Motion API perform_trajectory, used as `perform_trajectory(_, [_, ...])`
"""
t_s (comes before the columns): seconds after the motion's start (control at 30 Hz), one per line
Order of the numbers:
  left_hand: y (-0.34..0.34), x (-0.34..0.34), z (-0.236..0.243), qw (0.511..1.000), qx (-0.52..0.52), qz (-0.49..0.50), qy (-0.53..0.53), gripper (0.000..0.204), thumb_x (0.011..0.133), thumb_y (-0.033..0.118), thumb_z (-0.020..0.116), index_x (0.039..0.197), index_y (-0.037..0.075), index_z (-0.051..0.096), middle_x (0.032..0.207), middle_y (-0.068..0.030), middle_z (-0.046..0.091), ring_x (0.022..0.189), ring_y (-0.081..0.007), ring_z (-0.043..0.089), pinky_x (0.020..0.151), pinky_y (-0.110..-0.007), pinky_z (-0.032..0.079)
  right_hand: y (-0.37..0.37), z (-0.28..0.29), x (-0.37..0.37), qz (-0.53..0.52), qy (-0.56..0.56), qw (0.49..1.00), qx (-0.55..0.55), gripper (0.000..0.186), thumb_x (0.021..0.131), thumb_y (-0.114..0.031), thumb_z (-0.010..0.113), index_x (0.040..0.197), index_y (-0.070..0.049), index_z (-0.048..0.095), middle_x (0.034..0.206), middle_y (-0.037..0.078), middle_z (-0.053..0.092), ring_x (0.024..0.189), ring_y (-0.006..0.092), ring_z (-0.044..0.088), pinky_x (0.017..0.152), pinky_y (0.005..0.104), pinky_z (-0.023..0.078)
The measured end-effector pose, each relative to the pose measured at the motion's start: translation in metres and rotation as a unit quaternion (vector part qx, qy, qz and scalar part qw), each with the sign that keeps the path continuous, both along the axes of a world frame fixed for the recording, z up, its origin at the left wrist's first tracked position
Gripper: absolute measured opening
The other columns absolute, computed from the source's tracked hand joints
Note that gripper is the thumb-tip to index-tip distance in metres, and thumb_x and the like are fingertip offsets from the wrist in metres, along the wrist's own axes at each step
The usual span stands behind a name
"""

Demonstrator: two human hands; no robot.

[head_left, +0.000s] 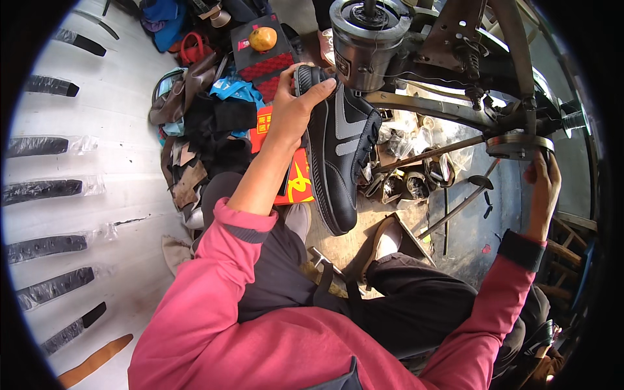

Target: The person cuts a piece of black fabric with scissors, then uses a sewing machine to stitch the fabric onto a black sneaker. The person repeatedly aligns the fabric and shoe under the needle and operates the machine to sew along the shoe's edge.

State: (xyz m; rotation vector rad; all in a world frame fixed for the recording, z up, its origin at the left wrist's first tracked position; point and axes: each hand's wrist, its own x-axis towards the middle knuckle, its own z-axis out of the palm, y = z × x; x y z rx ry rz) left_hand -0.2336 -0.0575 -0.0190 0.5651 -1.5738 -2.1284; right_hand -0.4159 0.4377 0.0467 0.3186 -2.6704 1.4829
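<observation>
My left hand [294, 110] grips a black shoe [339, 156] with grey side panels and a ridged sole, its fingers closed round one end. The shoe hangs toe down, with its upper end against or just beneath the metal cylinder [369, 52] of a hand-cranked machine; exact contact there is hidden. Out to the right, my right hand [545, 188] has its fingers curled at the rim of the machine's round metal wheel [517, 147]. The machine's frame [448, 42] and arm [432, 107] are dark, worn metal.
An orange-yellow fruit [262, 39] sits on a black box [253, 55]. Left of my knees lie dark cloth scraps [218, 123] and a red box [299, 185]. Cans [415, 185] and plastic bags stand under the machine. Dark wrapped strips [45, 249] line the white surface at left.
</observation>
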Motion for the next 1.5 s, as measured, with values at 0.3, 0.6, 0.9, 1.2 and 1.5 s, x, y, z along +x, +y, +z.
perform_trajectory(0.3, [-0.004,-0.004,-0.004,1.000,-0.019,0.002,-0.001,0.069,0.081,0.019,0.092,0.136,0.000,0.054,0.110,-0.0042,0.067,0.099,-0.0120,0.065,0.094,-0.027,0.051,-0.026,-0.088,0.017,-0.010,-0.214,0.972,0.097,0.031,0.104,-0.034,0.064,0.107,-0.003,0.064,0.071,0.004,0.062,0.059,0.0104,0.058,0.054,0.0278,0.046])
perform_trajectory(0.6, [-0.009,-0.006,-0.008,1.000,0.005,-0.004,0.002,0.072,0.080,0.021,0.093,0.136,-0.001,0.055,0.112,-0.0053,0.068,0.101,-0.0126,0.066,0.096,-0.028,0.051,0.017,-0.012,-0.014,-0.108,0.013,0.994,0.007,0.016,0.107,-0.021,0.061,0.108,-0.006,0.067,0.075,-0.004,0.055,0.064,0.0058,0.049,0.058,0.0228,0.040])
perform_trajectory(0.9, [-0.008,-0.009,-0.008,1.000,0.013,0.005,0.005,0.072,0.079,0.021,0.094,0.135,-0.002,0.055,0.113,-0.0072,0.069,0.100,-0.0135,0.067,0.094,-0.029,0.053,-0.049,-0.070,0.030,0.063,-0.258,0.963,0.053,0.029,0.103,-0.031,0.066,0.107,-0.002,0.065,0.073,0.002,0.059,0.060,0.0092,0.056,0.055,0.0256,0.045])
perform_trajectory(1.2, [-0.007,-0.010,-0.007,1.000,0.005,0.019,0.005,0.072,0.079,0.018,0.093,0.135,-0.002,0.052,0.112,-0.0070,0.068,0.099,-0.0133,0.068,0.093,-0.028,0.054,0.029,-0.032,-0.028,-0.165,0.000,0.986,0.025,0.012,0.106,-0.019,0.062,0.103,-0.008,0.065,0.074,-0.003,0.055,0.062,0.0067,0.051,0.056,0.0250,0.043])
perform_trajectory(1.5, [-0.007,-0.011,-0.009,1.000,0.013,0.015,0.022,0.070,0.080,0.018,0.093,0.133,-0.002,0.052,0.111,-0.0079,0.068,0.100,-0.0136,0.068,0.093,-0.029,0.055,-0.055,-0.059,0.036,0.084,-0.192,0.977,0.044,0.028,0.101,-0.030,0.070,0.107,-0.003,0.066,0.075,0.004,0.066,0.060,0.0115,0.060,0.055,0.0270,0.046])
